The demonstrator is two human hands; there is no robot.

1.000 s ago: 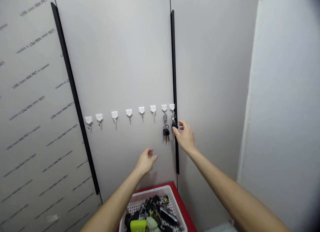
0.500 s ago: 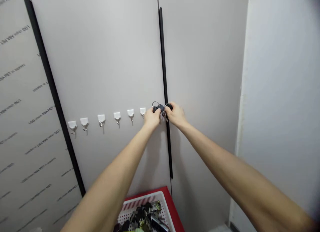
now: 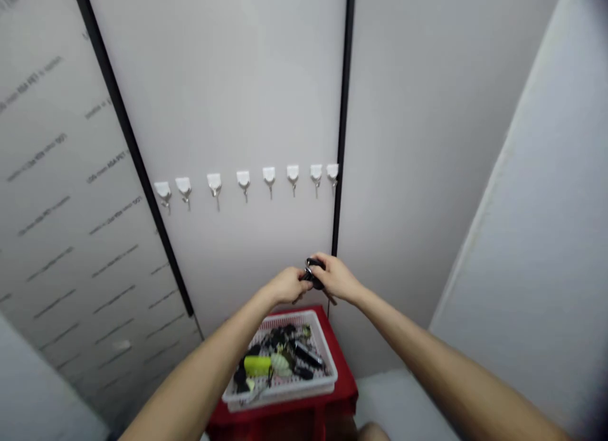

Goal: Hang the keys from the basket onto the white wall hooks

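A bunch of keys [image 3: 315, 277] with black fobs and a metal ring is held between my two hands, in front of the cabinet door and above the basket. My left hand [image 3: 285, 285] pinches its left side, with the fingers closed. On the other side, my right hand [image 3: 340, 280] grips a black fob, thumb and fingers closed round it. Part of the bunch is hidden behind my fingers. White adhesive hooks [image 3: 268, 174] with metal prongs run in a row across the door above my hands; nothing hangs on them.
Below my hands, a white perforated basket [image 3: 329, 358] holds several dark key sets, a yellow-green item [image 3: 257, 365] and a pale green item [image 3: 280, 364]. It stands on a red-covered stand [image 3: 349, 390]. Long black handles [image 3: 346, 80] edge the doors, and a white wall [image 3: 546, 206] rises at the right.
Both hands have come down with the keys, from beside the right end of the hook row to just above the basket. The view has tilted downward, showing more of the basket.
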